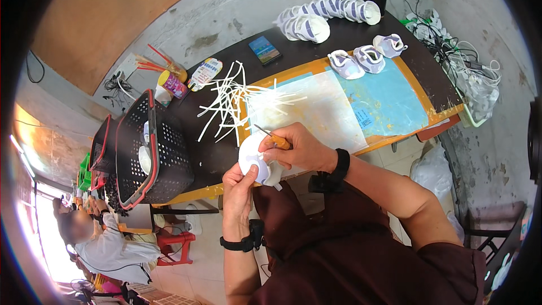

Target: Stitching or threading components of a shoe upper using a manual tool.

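Left hand grips a small white shoe from below, fingers closed around its lower edge, sole side facing up toward the camera. Right hand is closed on an orange-handled tool, thin metal tip pointing up-left just above the shoe. Both hands sit at the near edge of the table, shoe held just off the edge, over the lap. Black bands on both wrists. Just beyond the hands: a loose pile of white strips on the dark tabletop, overlapping a translucent sheet that lies on an orange board; a blue sheet sits to its right. Three finished small shoes stand at the far edge of the board, and a row of nested white uppers lies behind them near the wall. A phone lies flat, well apart from the hands. Left of the hands, two black baskets with red rims hold white parts. Cables are heaped at the right end of the table. Another person sits at lower left, well away.
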The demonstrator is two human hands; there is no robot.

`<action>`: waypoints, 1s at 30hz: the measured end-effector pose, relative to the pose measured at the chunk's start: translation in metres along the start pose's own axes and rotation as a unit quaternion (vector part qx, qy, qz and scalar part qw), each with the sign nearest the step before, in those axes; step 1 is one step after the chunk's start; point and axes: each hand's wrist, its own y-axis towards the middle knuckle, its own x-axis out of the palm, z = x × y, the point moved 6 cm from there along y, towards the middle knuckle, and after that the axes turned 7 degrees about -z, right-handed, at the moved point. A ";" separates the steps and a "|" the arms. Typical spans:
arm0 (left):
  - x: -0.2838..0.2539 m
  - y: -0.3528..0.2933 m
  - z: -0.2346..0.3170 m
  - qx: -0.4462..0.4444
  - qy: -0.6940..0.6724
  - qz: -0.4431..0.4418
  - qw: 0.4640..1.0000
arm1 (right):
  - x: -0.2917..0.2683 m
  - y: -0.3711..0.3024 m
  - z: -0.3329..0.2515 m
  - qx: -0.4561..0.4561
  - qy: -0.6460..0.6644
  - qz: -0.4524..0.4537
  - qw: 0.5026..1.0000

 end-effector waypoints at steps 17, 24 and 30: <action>0.001 -0.002 0.011 0.034 0.053 0.046 0.997 | 0.006 0.000 -0.015 -0.108 -0.247 0.001 0.963; 0.005 -0.001 0.010 0.055 0.070 0.043 0.995 | -0.001 0.002 -0.012 -0.074 -0.305 0.037 0.949; 0.010 -0.002 0.013 0.053 0.069 0.042 0.995 | -0.003 0.001 -0.008 -0.089 -0.306 0.050 0.946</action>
